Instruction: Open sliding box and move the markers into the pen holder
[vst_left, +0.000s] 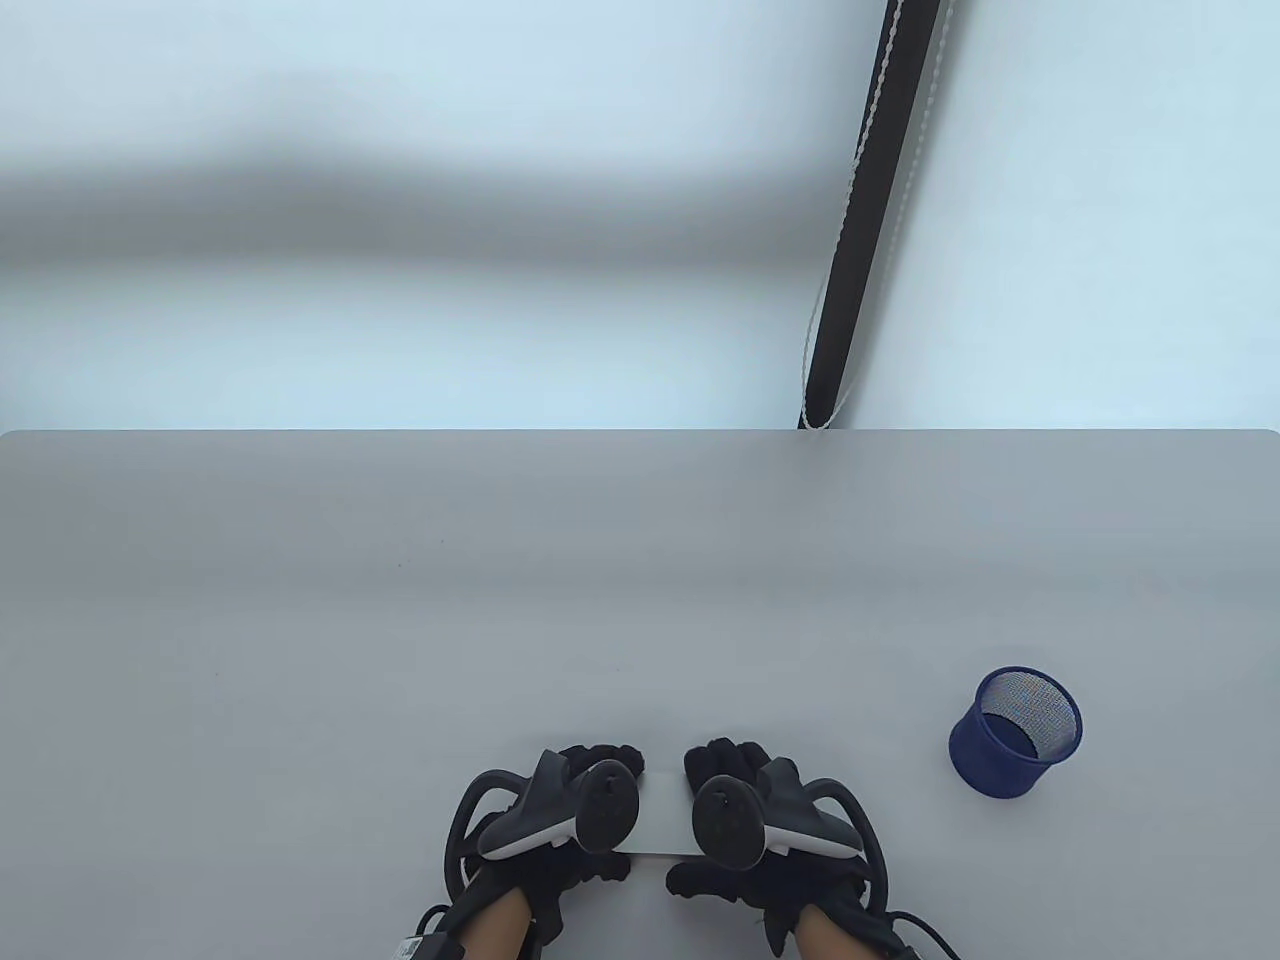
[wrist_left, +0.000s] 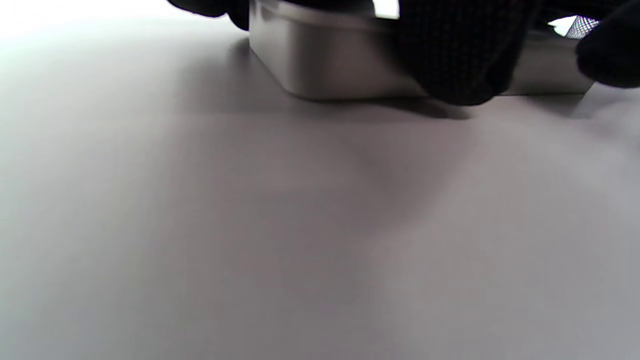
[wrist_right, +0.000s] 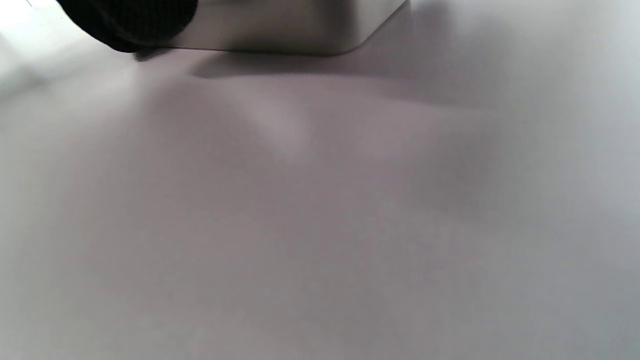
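Box (vst_left: 665, 812) gripped between both hands, left hand (vst_left: 560, 810) and right hand (vst_left: 760, 815) at opposite ends; long axis left-right. Holder (vst_left: 1015, 733) well right, nearer right hand.

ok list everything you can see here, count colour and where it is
sliding box: one, silver metal, near edge of the table, held between both hands, lid looks closed
pen holder: one, blue mesh, upright on the table to the right of the box, apart from it
markers: none in view
table: one, light grey, fills the lower part of the table view
pole: one, dark with a white cord along it, beyond the table's far edge
trackers: two, dark and white, one on the back of each hand
left hand: one, black glove, fingers curled round the box's left end
right hand: one, black glove, gripping the box's right end
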